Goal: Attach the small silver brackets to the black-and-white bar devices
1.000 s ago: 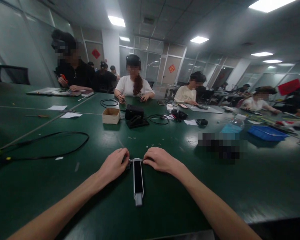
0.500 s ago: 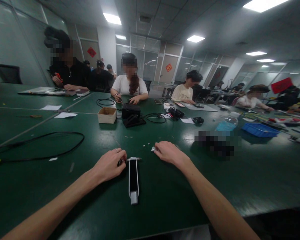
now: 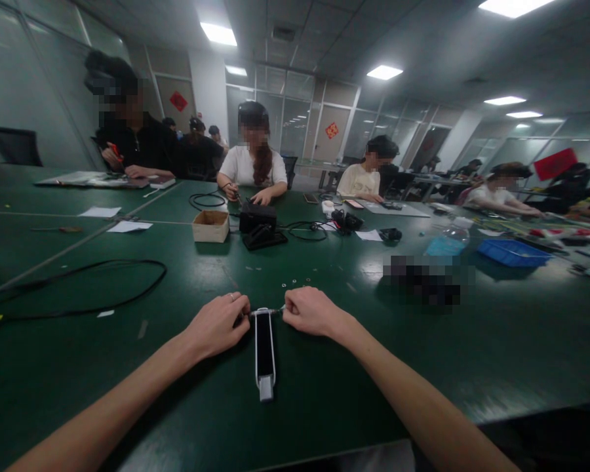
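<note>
Now the left hand (image 3: pixel 216 324) and right hand (image 3: pixel 312 313) are pinching a thin metal rod (image 3: pixel 265 313) (black bar (image 3: pixel 265 347) just below) on the counter (image 3: pixel 472 367).

Between left hand (image 3: pixel 216 324) and right hand (image 3: pixel 312 313), black-and-silver device (image 3: pixel 264 354); just ahead, small metal rings (image 3: pixel 295 284); farther left, black cable (image 3: pixel 128 260); beyond, cardboard box (image 3: pixel 210 227) and black case (image 3: pixel 253 217).

Dark green tabletop (image 3: pixel 354 367), black-centred silver bar (image 3: pixel 265 354); bright blue plastic tray (image 3: pixel 514 253), red wall banner (image 3: pixel 554 164)
</note>
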`<state>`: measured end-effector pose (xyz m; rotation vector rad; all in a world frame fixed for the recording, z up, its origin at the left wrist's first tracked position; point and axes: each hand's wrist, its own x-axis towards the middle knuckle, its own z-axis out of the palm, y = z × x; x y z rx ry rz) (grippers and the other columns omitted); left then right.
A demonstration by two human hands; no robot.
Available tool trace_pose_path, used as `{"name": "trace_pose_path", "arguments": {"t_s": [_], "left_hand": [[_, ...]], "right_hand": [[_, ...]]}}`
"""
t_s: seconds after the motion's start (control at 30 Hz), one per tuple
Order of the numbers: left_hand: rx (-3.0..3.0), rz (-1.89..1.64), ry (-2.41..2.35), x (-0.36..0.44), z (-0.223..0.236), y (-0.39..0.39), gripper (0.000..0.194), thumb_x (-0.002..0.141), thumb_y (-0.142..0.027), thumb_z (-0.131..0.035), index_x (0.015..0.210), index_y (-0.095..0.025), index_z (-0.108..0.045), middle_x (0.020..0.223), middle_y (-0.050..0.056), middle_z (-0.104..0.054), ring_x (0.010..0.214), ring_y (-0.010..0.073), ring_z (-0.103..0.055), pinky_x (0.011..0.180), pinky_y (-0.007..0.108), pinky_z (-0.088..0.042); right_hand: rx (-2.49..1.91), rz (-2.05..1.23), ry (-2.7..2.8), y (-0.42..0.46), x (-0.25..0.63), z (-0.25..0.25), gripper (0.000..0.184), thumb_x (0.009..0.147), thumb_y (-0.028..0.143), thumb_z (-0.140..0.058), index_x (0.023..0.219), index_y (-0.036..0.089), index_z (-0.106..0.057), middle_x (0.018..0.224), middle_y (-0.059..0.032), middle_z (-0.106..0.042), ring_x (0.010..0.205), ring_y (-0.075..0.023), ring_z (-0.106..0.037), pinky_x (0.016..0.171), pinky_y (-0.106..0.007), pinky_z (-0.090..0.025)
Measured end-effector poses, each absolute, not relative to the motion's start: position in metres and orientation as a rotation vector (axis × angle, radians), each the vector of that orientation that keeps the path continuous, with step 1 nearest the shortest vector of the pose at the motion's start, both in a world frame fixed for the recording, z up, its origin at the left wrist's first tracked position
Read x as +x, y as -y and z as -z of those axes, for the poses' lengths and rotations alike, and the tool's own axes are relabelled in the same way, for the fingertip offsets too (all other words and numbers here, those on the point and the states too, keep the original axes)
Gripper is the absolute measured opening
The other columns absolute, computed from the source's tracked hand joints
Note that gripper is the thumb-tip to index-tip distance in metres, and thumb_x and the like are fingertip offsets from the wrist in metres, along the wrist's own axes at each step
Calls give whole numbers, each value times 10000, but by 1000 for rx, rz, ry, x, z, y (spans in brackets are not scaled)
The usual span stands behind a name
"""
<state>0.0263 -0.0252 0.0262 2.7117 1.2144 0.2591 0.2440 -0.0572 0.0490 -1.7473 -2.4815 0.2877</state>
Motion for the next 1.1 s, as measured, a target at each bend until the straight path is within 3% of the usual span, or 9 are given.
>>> {"name": "trace_pose_path", "arguments": {"t_s": [0.23,0.6,1.1], "left_hand": [[2721,-249,-1206,27,-27,27,163,819,-233,-401,859,-174,-548,855,66,-592,769,212,-562,697,322,-435],[2721,-238,-1206,26,-26,27,140,819,-240,-402,852,-179,-523,848,58,-586,760,208,-559,691,321,-429],[2729,-310,-1150,23,-21,22,125,838,-242,-406,865,-179,-511,847,44,-574,737,190,-549,678,312,-424]], "right_hand": [[-1560,-474,2412,54,244,-42,136,847,213,-499,772,150,-593,692,-4,-610,595,-102,-527,572,-218,-373],[-1529,-589,2363,54,243,-36,149,886,259,-523,834,141,-598,753,-17,-620,636,-103,-549,583,-217,-393],[-1386,-671,2256,43,247,-23,134,812,265,-664,833,148,-602,725,10,-588,636,-100,-529,604,-216,-411]]}}
